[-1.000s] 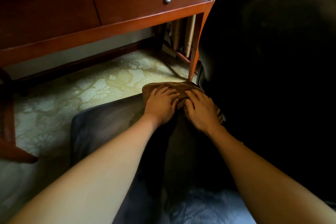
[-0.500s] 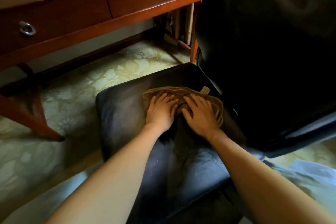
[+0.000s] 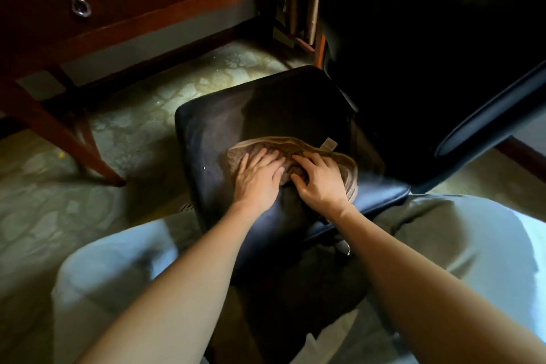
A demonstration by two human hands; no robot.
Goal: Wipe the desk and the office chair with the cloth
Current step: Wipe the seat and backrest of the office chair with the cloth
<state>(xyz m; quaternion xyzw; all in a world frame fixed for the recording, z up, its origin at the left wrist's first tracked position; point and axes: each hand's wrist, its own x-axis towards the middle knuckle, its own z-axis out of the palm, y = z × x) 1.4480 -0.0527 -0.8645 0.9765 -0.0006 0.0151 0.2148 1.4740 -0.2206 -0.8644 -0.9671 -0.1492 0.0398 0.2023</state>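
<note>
A brown cloth [image 3: 345, 164] with a small white tag lies folded on the black seat of the office chair [image 3: 266, 106]. My left hand [image 3: 257, 176] presses flat on the cloth's left part with fingers spread. My right hand [image 3: 319, 180] presses on its right part, fingers slightly bent over a fold. The chair's black backrest [image 3: 428, 53] rises at the right. The reddish wooden desk [image 3: 147, 0] with two ring-pull drawers stands behind the chair.
The desk's slanted leg [image 3: 68, 139] reaches the patterned floor at the left. Boards and rolled items [image 3: 307, 3] lean under the desk's right end. My knees in light trousers [image 3: 472, 245] flank the seat's near edge.
Both hands drew the cloth from the seat's far edge toward the near right part of the seat. The view pulled back and now shows the whole seat and my knees.
</note>
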